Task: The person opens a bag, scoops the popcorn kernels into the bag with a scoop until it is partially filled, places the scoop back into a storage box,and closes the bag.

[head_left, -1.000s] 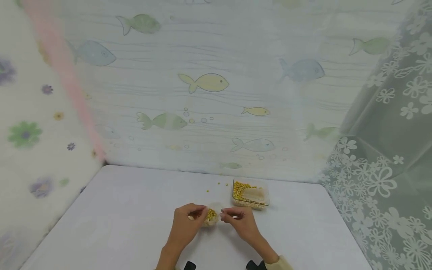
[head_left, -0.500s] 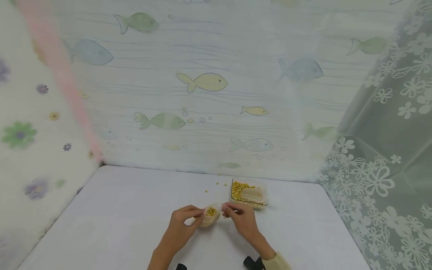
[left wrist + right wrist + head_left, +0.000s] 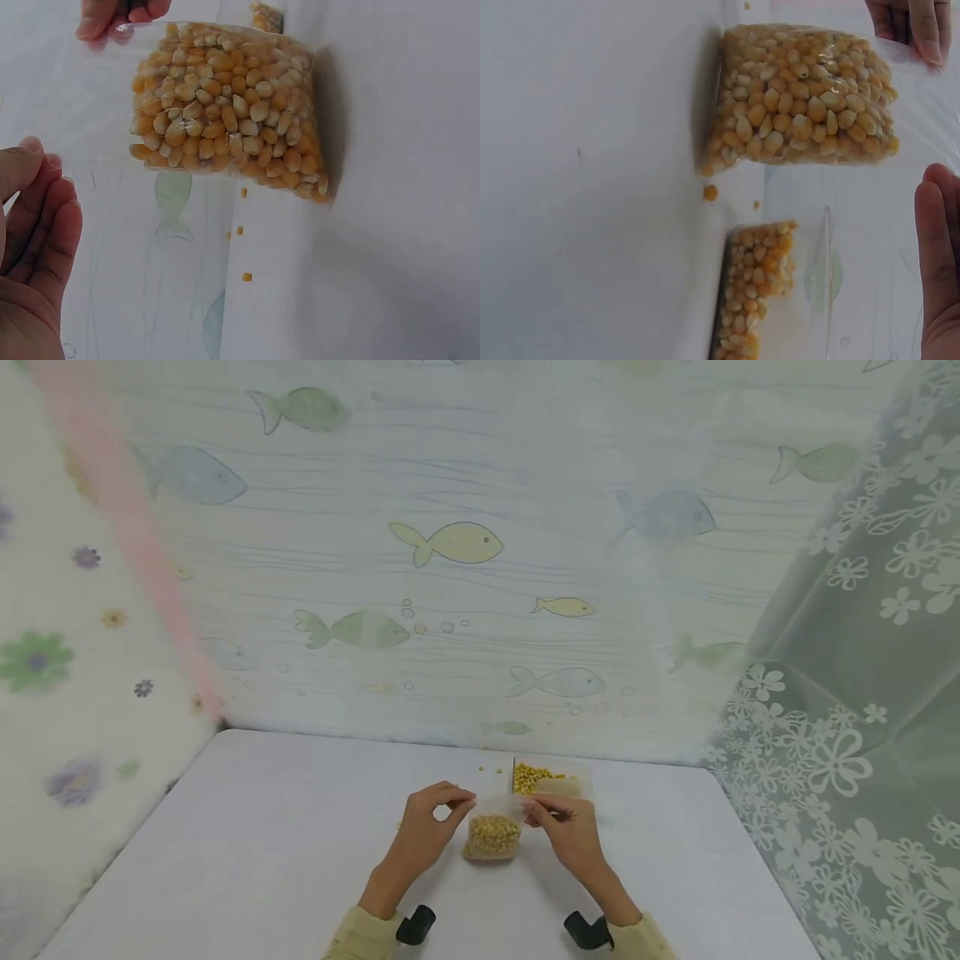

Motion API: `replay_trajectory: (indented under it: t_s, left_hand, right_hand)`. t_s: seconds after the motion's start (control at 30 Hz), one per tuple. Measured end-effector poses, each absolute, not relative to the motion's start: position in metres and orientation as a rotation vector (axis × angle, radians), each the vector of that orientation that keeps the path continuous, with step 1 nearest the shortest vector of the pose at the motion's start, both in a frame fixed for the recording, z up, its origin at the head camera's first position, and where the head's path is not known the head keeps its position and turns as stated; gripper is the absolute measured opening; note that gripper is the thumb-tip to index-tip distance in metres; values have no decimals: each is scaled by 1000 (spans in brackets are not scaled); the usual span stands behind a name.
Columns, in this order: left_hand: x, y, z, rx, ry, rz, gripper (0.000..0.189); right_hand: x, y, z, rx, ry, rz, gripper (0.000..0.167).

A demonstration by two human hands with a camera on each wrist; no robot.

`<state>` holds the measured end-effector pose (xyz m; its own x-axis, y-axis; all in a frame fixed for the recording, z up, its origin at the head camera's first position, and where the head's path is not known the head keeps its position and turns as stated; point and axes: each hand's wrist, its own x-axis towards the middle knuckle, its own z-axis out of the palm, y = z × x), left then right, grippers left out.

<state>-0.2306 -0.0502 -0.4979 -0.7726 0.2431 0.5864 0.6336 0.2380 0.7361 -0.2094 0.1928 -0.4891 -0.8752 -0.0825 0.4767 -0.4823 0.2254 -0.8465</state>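
A clear plastic bag (image 3: 492, 837) filled in its lower part with yellow corn kernels stands upright on the white table. My left hand (image 3: 427, 827) pinches the bag's upper left edge between thumb and forefinger. On the opposite side my right hand (image 3: 567, 835) pinches the upper right edge. In the left wrist view, the kernels (image 3: 225, 112) fill a blocky shape, while the thin top of the bag stretches between both hands. The right wrist view shows the same bag (image 3: 802, 97), with the left fingertips (image 3: 926, 37) at its far upper corner.
Behind the right hand stands a clear box (image 3: 829, 277) of corn kernels (image 3: 532, 775) with a pale flat piece (image 3: 558, 787) lying on them. Several loose kernels (image 3: 247, 277) are scattered on the table (image 3: 285, 835). A fish-print curtain (image 3: 450, 652) hangs behind.
The bag has turned from tilted, with its mouth showing kernels, to upright with its side facing me. Both hands have shifted right and upward, pulling the top edges apart.
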Motion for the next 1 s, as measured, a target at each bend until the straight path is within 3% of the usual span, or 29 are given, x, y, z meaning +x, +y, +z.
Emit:
replay_trajectory:
  t_s: [0.47,0.7,1.0]
  left_hand:
    - [-250,-30,-489,-734,-2299,-1569,6]
    - [-251,-32,-486,-765,-2311,-1541,7]
    - [-248,-36,-491,-791,-2295,-1501,5]
  right_hand:
    - [-223,201,-492,313,-2192,1647,11]
    - [-212,191,-471,367,-2180,1646,10]
    - [-210,192,-475,417,-2172,1620,10]
